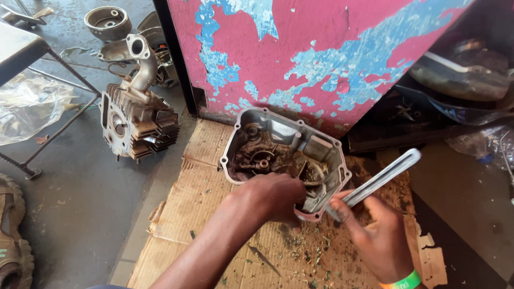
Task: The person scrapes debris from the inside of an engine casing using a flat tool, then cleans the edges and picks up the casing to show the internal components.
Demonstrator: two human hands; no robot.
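Engine cover (284, 155) rests at cardboard sheet's (214, 214) far edge, against peeling pink-blue panel (321, 48). Left hand (273, 198) clamps cover's near rim; right hand (375, 235) grasps flat metal bar (383, 179). Concrete floor (80, 203) left; cylinder head (136, 120) there.

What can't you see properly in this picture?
All in the head view:
- The near inside of the metal engine cover: the left hand lies over it.
- The lower end of the flat metal tool: the right hand wraps it, and the cover's rim hides the tip.
- The sandal: cut off by the left edge.
- The dark parts behind the peeling red panel: in shadow, unclear.
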